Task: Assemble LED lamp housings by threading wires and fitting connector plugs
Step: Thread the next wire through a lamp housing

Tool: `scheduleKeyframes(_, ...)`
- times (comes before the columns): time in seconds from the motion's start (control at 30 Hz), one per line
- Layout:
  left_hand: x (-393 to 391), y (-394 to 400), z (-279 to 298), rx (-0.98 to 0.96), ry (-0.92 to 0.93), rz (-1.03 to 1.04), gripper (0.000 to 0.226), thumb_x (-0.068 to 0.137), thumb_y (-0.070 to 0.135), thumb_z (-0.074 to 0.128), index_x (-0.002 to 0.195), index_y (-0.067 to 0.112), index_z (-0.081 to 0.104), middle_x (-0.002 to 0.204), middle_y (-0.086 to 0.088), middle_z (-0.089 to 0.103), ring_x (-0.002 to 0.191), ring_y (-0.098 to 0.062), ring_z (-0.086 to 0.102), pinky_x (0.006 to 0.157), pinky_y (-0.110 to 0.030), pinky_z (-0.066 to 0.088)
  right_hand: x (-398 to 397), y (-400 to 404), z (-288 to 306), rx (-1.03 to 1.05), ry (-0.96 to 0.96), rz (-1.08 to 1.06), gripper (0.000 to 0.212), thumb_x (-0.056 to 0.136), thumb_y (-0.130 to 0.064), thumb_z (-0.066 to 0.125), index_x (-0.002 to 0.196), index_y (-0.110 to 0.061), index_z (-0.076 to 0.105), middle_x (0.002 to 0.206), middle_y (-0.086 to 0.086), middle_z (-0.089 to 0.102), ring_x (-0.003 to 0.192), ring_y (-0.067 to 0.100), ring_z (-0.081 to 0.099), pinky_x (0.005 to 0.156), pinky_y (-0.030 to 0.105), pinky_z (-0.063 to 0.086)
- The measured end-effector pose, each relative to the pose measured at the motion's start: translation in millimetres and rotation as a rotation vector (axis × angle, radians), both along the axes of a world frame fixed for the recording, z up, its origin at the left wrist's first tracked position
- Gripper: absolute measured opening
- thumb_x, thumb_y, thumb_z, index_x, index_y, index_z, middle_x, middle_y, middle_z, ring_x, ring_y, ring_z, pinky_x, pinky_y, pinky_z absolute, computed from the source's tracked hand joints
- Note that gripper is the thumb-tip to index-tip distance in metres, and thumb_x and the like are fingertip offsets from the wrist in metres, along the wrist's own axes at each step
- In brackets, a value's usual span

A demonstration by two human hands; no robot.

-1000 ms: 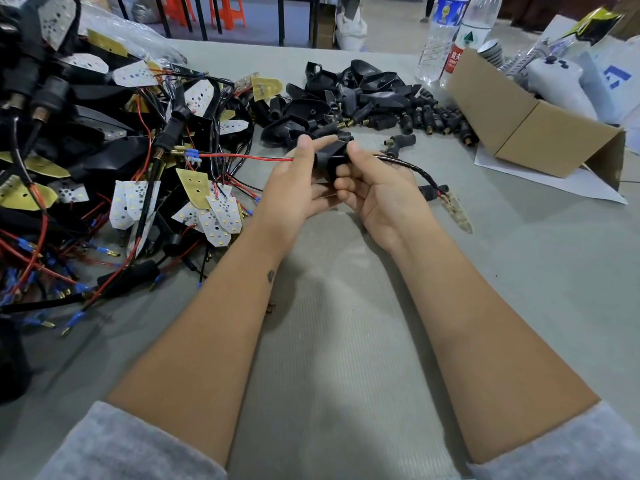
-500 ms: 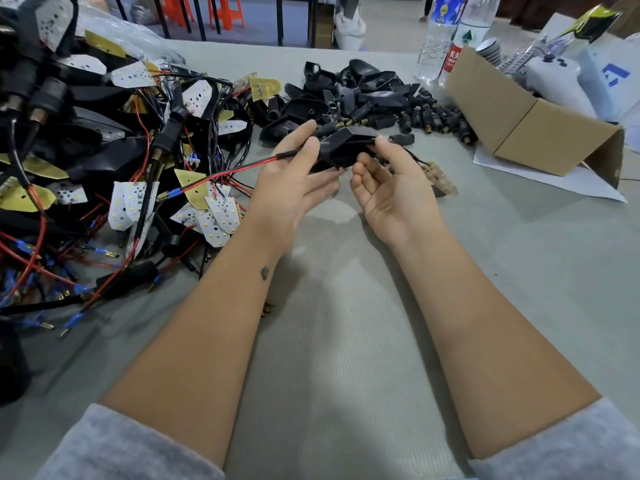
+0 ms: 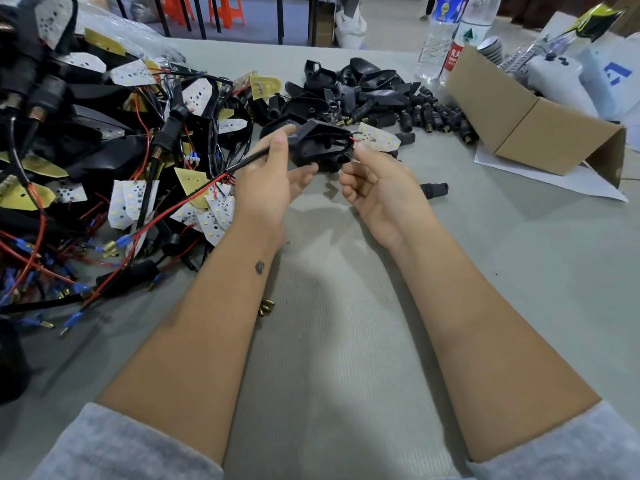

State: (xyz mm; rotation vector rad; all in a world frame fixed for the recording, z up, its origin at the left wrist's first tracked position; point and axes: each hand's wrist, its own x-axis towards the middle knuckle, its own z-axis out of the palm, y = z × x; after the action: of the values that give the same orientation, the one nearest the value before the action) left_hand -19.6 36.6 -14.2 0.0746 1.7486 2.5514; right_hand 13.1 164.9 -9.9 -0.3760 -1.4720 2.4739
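- A black lamp housing point(image 3: 320, 147) is held above the grey table point(image 3: 346, 341), just in front of the heap of empty black housings point(image 3: 346, 88).
- The housing is gripped by the left hand point(image 3: 273, 181) — thumb on top at its left end, fingers curled beneath it.
- The housing's right end is grasped by the right hand point(image 3: 374, 185), palm turned up, with the fingers curled under the shell.
- A black sheathed cable point(image 3: 247, 161) is seen leaving the housing's left end, running down past the left thumb toward the pile of wired assemblies point(image 3: 104, 150) left of the housing.
- A white LED board point(image 3: 377, 138) is seen at the housing's right end, joined to it by a short red wire point(image 3: 353, 138).
- A loose black connector plug point(image 3: 433, 189) lies on the table, right of the housing and just beyond the right hand.
- A cardboard box point(image 3: 540, 133) is placed far right of the housing — two water bottles point(image 3: 446, 36) stand behind it.
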Motion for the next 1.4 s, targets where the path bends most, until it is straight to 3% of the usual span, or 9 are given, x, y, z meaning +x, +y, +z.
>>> scheduleKeyframes(0.1, -2, -1, 0, 0.015, -0.044, 0.019, 0.029, 0.104, 0.032, 0.044, 0.117, 0.018, 0.066, 0.121, -0.011, 0.066, 0.076, -0.017, 0.072, 0.070, -0.026, 0.056, -1, 3, 0, -0.098, 0.001, -0.100, 0.017, 0.098, -0.022, 0.057, 0.104, -0.010, 0.047, 0.068, 0.004, 0.058, 0.051, 0.012, 0.057, 0.052, 0.021, 0.048)
scheduleKeyframes(0.2, -2, 1, 0, 0.006, -0.058, 0.006, 0.034, 0.104, 0.032, 0.043, 0.120, 0.009, 0.064, 0.117, -0.013, 0.069, 0.070, -0.017, 0.071, 0.061, -0.023, 0.055, 0, 5, 0, -0.050, 0.037, -0.187, 0.009, 0.099, -0.023, 0.056, 0.099, -0.015, 0.051, 0.070, 0.004, 0.056, 0.053, 0.013, 0.055, 0.053, 0.022, 0.047)
scheduleKeyframes(0.33, -3, 2, -1, 0.004, -0.072, -0.002, 0.035, 0.104, 0.033, 0.043, 0.118, 0.009, 0.063, 0.110, -0.014, 0.071, 0.072, -0.019, 0.071, 0.059, -0.023, 0.054, 2, 8, 0, 0.148, 0.037, -0.263, 0.015, 0.099, -0.019, 0.056, 0.083, -0.017, 0.056, 0.064, 0.003, 0.055, 0.050, 0.011, 0.050, 0.051, 0.021, 0.043)
scheduleKeyframes(0.53, -4, 3, -1, 0.011, -0.093, -0.060, 0.028, 0.103, 0.032, 0.047, 0.110, 0.010, 0.063, 0.098, -0.009, 0.073, 0.073, -0.022, 0.073, 0.062, -0.025, 0.057, 5, 1, 1, 0.409, 0.013, -0.169, 0.022, 0.093, -0.012, 0.058, 0.072, -0.017, 0.059, 0.057, 0.000, 0.058, 0.045, 0.010, 0.048, 0.047, 0.018, 0.040)
scheduleKeyframes(0.67, -2, 5, -1, -0.075, -0.063, -0.102, 0.033, 0.105, 0.032, 0.041, 0.117, 0.008, 0.059, 0.111, -0.012, 0.070, 0.072, -0.018, 0.072, 0.064, -0.025, 0.057, 7, -7, -2, 0.659, 0.045, -0.135, 0.022, 0.094, -0.011, 0.057, 0.072, -0.014, 0.059, 0.062, 0.004, 0.062, 0.045, 0.006, 0.050, 0.047, 0.017, 0.042)
scheduleKeyframes(0.87, 2, 5, 0, -0.133, 0.022, -0.067, 0.032, 0.107, 0.032, 0.031, 0.101, 0.022, 0.061, 0.119, -0.013, 0.068, 0.090, -0.021, 0.066, 0.079, -0.030, 0.055, 4, -8, -9, 0.986, -0.028, -0.158, 0.032, 0.095, -0.029, 0.058, 0.074, -0.007, 0.066, 0.067, 0.008, 0.069, 0.058, 0.017, 0.057, 0.067, 0.038, 0.051)
scheduleKeyframes(1.03, -1, 2, -2, -0.146, -0.004, -0.028, 0.033, 0.106, 0.036, 0.033, 0.098, 0.024, 0.062, 0.096, -0.002, 0.069, 0.064, -0.014, 0.068, 0.055, -0.022, 0.049, 4, -8, -10, 1.113, -0.079, -0.339, 0.038, 0.087, -0.047, 0.065, 0.066, -0.018, 0.052, 0.058, -0.005, 0.055, 0.058, 0.011, 0.051, 0.057, 0.032, 0.042)
scheduleKeyframes(1.23, -13, 2, -11, -0.250, -0.066, 0.059, 0.033, 0.103, 0.044, 0.038, 0.086, 0.019, 0.052, 0.047, 0.012, 0.061, 0.056, -0.016, 0.055, 0.054, -0.027, 0.040, 7, -9, -8, 1.141, -0.062, -0.401, 0.036, 0.085, -0.048, 0.066, 0.067, -0.022, 0.048, 0.058, -0.011, 0.048, 0.059, 0.007, 0.046, 0.056, 0.029, 0.037)
scheduleKeyframes(1.4, -19, 3, -15, -0.265, -0.080, 0.079, 0.035, 0.101, 0.044, 0.041, 0.085, 0.016, 0.056, 0.067, -0.002, 0.064, 0.049, -0.014, 0.049, 0.050, -0.025, 0.033, 7, -9, -7, 1.152, -0.018, -0.418, 0.031, 0.087, -0.043, 0.065, 0.073, -0.022, 0.048, 0.064, -0.011, 0.047, 0.066, 0.012, 0.047, 0.060, 0.031, 0.037)
